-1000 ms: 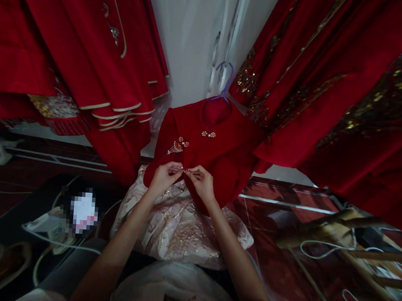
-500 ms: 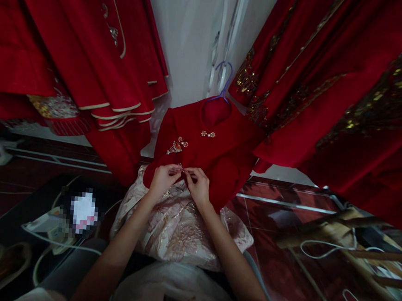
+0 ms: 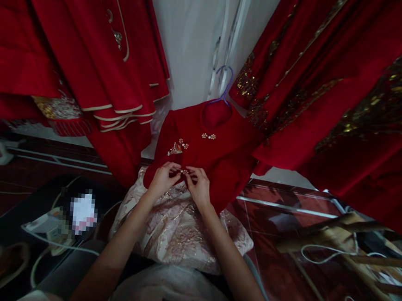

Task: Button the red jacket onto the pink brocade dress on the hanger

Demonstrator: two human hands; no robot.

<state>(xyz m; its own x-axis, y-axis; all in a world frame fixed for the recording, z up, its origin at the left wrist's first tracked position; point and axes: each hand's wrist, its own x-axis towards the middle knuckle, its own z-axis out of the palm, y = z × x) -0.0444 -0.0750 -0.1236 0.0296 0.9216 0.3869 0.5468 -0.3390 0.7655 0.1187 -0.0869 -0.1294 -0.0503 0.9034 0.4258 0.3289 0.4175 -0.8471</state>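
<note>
A small red garment (image 3: 221,156) hangs on a purple hanger (image 3: 223,85) in front of me, with pearl clasps near its collar and a jewelled clasp (image 3: 177,147) on its chest. My left hand (image 3: 162,180) and my right hand (image 3: 198,185) meet at the lower front of the garment. Both pinch a small beaded fastening (image 3: 184,171) between their fingertips. The fingers of both hands are closed on it.
Long red embroidered robes hang at the left (image 3: 72,52) and right (image 3: 347,97). A pale pink brocade cloth (image 3: 173,232) lies under my forearms. Cables and a white device (image 3: 47,224) lie on the floor at left; wooden sticks and a cord (image 3: 336,247) at right.
My right hand has slid slightly left, closer to my left hand, and the fingers of both have tightened around the fastening. The garment's lower edge has shifted a little.
</note>
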